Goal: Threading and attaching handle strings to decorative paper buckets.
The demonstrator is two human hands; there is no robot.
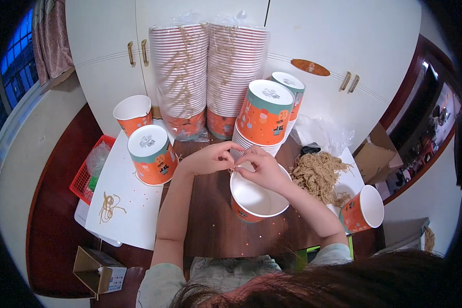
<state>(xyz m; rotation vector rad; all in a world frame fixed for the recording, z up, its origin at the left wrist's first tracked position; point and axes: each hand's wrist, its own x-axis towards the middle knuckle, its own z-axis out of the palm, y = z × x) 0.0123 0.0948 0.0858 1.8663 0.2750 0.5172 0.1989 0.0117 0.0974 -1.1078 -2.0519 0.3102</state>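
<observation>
While close together, hands (218,158) (259,167) at cup (256,199)

Left forearm (172,220) angled up, right forearm (315,210) slanting in opposite, and here's the left grip (211,158) facing the right grip (266,170), left wrist bent inward, fingers curled, fingertips drawn close together!

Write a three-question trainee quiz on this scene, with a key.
1. True or false: the left hand and right hand are close together near the rim of the upright white-lined cup.
2. Where does the tangled heap of brown string lie? (a) left of that cup (b) right of that cup (c) inside it
3. Fill in: the tall cup stacks wrapped in clear plastic number ____.

Key: 1. True; 2. b; 3. two.
</observation>
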